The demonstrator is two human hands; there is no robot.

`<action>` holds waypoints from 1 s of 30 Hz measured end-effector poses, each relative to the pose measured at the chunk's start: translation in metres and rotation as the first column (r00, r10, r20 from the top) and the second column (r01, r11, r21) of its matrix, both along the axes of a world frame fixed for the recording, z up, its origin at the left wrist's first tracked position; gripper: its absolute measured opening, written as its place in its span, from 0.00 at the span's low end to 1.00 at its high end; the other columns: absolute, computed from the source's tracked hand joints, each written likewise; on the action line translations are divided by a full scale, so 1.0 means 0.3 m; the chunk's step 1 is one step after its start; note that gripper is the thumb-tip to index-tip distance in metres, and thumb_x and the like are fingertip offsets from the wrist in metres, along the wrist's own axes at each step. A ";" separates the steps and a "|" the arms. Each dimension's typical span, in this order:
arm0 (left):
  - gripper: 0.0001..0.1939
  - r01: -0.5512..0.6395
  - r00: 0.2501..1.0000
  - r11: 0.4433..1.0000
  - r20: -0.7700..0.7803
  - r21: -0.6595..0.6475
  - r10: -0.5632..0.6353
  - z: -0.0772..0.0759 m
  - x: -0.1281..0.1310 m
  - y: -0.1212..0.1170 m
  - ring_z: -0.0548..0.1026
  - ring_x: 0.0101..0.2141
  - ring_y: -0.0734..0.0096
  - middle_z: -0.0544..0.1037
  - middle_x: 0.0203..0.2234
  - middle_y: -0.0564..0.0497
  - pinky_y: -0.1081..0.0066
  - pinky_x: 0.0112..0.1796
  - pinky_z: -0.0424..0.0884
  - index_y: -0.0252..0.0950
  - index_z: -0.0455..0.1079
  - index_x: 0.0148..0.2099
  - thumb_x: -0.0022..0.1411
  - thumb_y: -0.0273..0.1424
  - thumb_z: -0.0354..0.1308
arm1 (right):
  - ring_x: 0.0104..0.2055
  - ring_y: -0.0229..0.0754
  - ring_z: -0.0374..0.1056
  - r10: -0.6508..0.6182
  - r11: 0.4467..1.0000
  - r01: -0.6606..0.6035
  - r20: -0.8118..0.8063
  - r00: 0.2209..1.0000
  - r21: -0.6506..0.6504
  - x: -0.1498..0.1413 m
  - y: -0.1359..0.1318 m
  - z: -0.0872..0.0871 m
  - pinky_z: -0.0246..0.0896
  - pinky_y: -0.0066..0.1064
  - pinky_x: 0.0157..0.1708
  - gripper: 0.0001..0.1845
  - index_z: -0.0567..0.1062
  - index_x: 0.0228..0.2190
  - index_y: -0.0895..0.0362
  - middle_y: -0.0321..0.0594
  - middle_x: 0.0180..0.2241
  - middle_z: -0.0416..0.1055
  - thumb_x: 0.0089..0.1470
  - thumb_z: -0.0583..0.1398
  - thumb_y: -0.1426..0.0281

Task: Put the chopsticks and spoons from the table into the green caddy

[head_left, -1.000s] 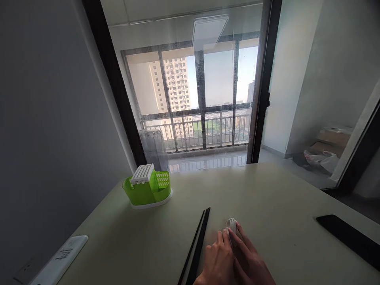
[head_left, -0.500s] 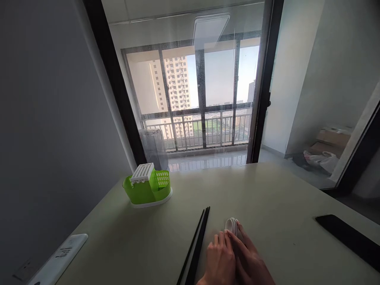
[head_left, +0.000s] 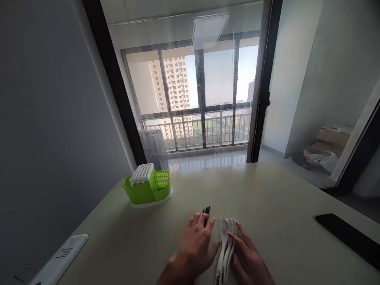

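Several white soup spoons (head_left: pixel 223 227) lie nested side by side on the table, bowls pointing away from me and dark marks on their handles. My right hand (head_left: pixel 251 259) grips them from the right, with a finger across the necks. To their left, my left hand (head_left: pixel 196 247) is spread over the black chopsticks (head_left: pixel 207 211), its fingers apart. Only the far tips of the chopsticks show; my hand and forearm cover the rest. Whether my left fingers touch them I cannot tell.
A green cutlery holder (head_left: pixel 142 194) with a white slatted top stands at the back left. A white flat object (head_left: pixel 63 253) lies at the left edge, a long black object (head_left: pixel 347 235) at the right. Beyond the pale table (head_left: pixel 225 186) is a glass door.
My left hand has moved left, off the spoons and over the chopsticks, opening its fingers. The spoons are now more spread out and visible. My right hand has stayed beside them.
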State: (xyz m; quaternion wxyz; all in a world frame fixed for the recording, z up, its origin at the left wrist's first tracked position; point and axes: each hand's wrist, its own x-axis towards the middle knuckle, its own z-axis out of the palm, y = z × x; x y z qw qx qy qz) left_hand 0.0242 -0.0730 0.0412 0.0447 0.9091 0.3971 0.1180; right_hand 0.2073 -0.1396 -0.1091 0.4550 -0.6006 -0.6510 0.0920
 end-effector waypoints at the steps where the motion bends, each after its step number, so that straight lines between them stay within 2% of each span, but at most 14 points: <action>1: 0.25 -0.038 0.999 0.996 0.031 0.081 0.036 0.024 -0.024 0.049 0.65 0.61 0.53 0.71 0.58 0.42 0.54 0.60 0.63 0.38 0.67 0.63 0.66 0.39 0.56 | 0.71 0.52 0.51 -0.020 1.000 0.021 -0.019 1.000 0.014 -0.008 -0.001 0.005 0.59 0.45 0.64 0.25 0.70 0.59 0.51 0.44 0.71 0.51 0.62 0.54 0.70; 3: 0.23 -0.153 0.986 0.955 0.105 0.253 0.130 0.072 -0.081 0.171 0.60 0.64 0.50 0.69 0.60 0.41 0.51 0.62 0.60 0.37 0.67 0.62 0.67 0.35 0.55 | 0.70 0.52 0.52 -0.068 0.997 0.070 -0.068 0.995 0.020 -0.024 -0.004 0.015 0.60 0.47 0.63 0.24 0.70 0.58 0.51 0.44 0.70 0.52 0.62 0.52 0.69; 7: 0.23 -0.433 0.902 0.753 0.238 0.496 0.361 0.155 -0.232 0.422 0.52 0.67 0.41 0.63 0.65 0.38 0.44 0.63 0.51 0.35 0.68 0.61 0.68 0.39 0.54 | 0.69 0.53 0.54 -0.142 0.990 0.138 -0.146 0.979 -0.042 -0.041 -0.014 0.034 0.66 0.46 0.59 0.24 0.70 0.58 0.49 0.42 0.70 0.52 0.62 0.52 0.67; 9: 0.26 -0.537 0.842 0.647 0.294 0.541 0.452 0.180 -0.313 0.510 0.49 0.67 0.39 0.62 0.66 0.37 0.40 0.64 0.45 0.33 0.68 0.62 0.69 0.42 0.51 | 0.70 0.54 0.53 -0.162 0.986 0.156 -0.169 0.972 -0.051 -0.040 -0.017 0.040 0.66 0.46 0.58 0.24 0.69 0.58 0.49 0.42 0.70 0.51 0.62 0.51 0.67; 10: 0.27 -0.567 0.820 0.617 0.302 0.546 0.486 0.187 -0.349 0.540 0.49 0.67 0.37 0.62 0.66 0.37 0.37 0.64 0.42 0.32 0.67 0.62 0.69 0.44 0.50 | 0.70 0.54 0.53 -0.170 0.985 0.163 -0.176 0.970 -0.049 -0.038 -0.018 0.042 0.66 0.47 0.59 0.24 0.69 0.58 0.49 0.42 0.70 0.51 0.62 0.51 0.67; 12: 0.28 -0.594 0.797 0.594 0.299 0.542 0.524 0.195 -0.403 0.576 0.53 0.66 0.37 0.65 0.65 0.37 0.34 0.63 0.36 0.33 0.66 0.63 0.70 0.45 0.47 | 0.69 0.54 0.53 -0.188 0.982 0.183 -0.189 0.964 -0.045 -0.034 -0.018 0.044 0.65 0.48 0.59 0.24 0.69 0.58 0.50 0.43 0.70 0.52 0.62 0.51 0.67; 15: 0.28 -0.613 0.783 0.606 0.290 0.507 0.550 0.205 -0.430 0.585 0.58 0.64 0.39 0.68 0.63 0.39 0.32 0.61 0.38 0.35 0.66 0.64 0.72 0.46 0.42 | 0.68 0.55 0.56 -0.211 0.977 0.209 -0.208 0.955 -0.034 -0.031 -0.015 0.045 0.65 0.49 0.59 0.24 0.69 0.57 0.51 0.44 0.69 0.53 0.60 0.52 0.68; 19: 0.31 -0.616 0.782 0.647 0.254 0.450 0.569 0.229 -0.381 0.557 0.58 0.64 0.35 0.69 0.63 0.37 0.35 0.58 0.52 0.34 0.66 0.64 0.72 0.48 0.40 | 0.68 0.55 0.56 -0.224 0.974 0.225 -0.216 0.950 -0.020 -0.029 -0.011 0.042 0.65 0.49 0.58 0.24 0.70 0.56 0.50 0.44 0.68 0.54 0.59 0.52 0.69; 23: 0.31 -0.535 0.840 0.724 0.182 0.435 0.511 0.239 -0.280 0.515 0.60 0.64 0.37 0.71 0.61 0.37 0.40 0.58 0.58 0.32 0.63 0.66 0.73 0.47 0.38 | 0.68 0.54 0.56 -0.215 0.977 0.213 -0.199 0.956 -0.030 -0.017 -0.010 0.035 0.63 0.49 0.60 0.24 0.70 0.56 0.50 0.44 0.68 0.54 0.58 0.53 0.69; 26: 0.30 -0.434 0.898 0.791 0.141 0.431 0.417 0.226 -0.181 0.477 0.61 0.65 0.40 0.71 0.61 0.38 0.46 0.58 0.62 0.33 0.62 0.66 0.74 0.47 0.40 | 0.68 0.55 0.56 -0.205 0.979 0.205 -0.200 0.958 -0.025 -0.012 -0.007 0.031 0.62 0.50 0.61 0.24 0.71 0.55 0.50 0.44 0.68 0.54 0.57 0.54 0.69; 30: 0.29 -0.291 0.955 0.846 0.081 0.447 0.286 0.201 -0.038 0.425 0.59 0.65 0.40 0.69 0.63 0.38 0.46 0.57 0.64 0.32 0.65 0.64 0.74 0.46 0.41 | 0.67 0.56 0.57 -0.228 0.972 0.234 -0.222 0.948 0.002 -0.018 -0.004 0.029 0.62 0.51 0.60 0.23 0.71 0.54 0.50 0.44 0.68 0.55 0.58 0.53 0.68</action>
